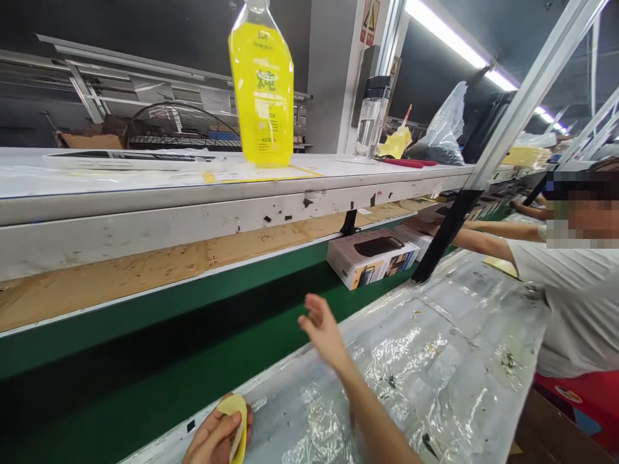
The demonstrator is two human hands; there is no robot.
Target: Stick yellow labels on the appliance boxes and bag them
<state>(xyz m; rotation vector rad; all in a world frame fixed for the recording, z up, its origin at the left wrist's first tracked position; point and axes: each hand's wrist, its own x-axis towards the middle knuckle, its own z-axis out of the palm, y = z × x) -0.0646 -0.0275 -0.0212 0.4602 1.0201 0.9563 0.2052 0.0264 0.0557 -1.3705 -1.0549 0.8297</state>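
Observation:
At the bottom of the view my left hand [215, 438] pinches a curled yellow strip [236, 415], pale on its inner side; its exact kind I cannot make out. My right hand [323, 328] reaches out over the near edge of the green conveyor belt [285, 322]. Its fingers are apart and slightly bent, with nothing in them. A printed box [374, 254] with a dark appliance pictured on top lies on the belt, beyond my right hand and apart from it.
A plastic-covered table [411, 361] runs along the belt. Above is a white shelf [159, 222] bearing a yellow liquid bottle [264, 96] and a clear drinking bottle [371, 119]. A black-wrapped post [442, 235] stands right. A co-worker [575, 296] reaches over the belt.

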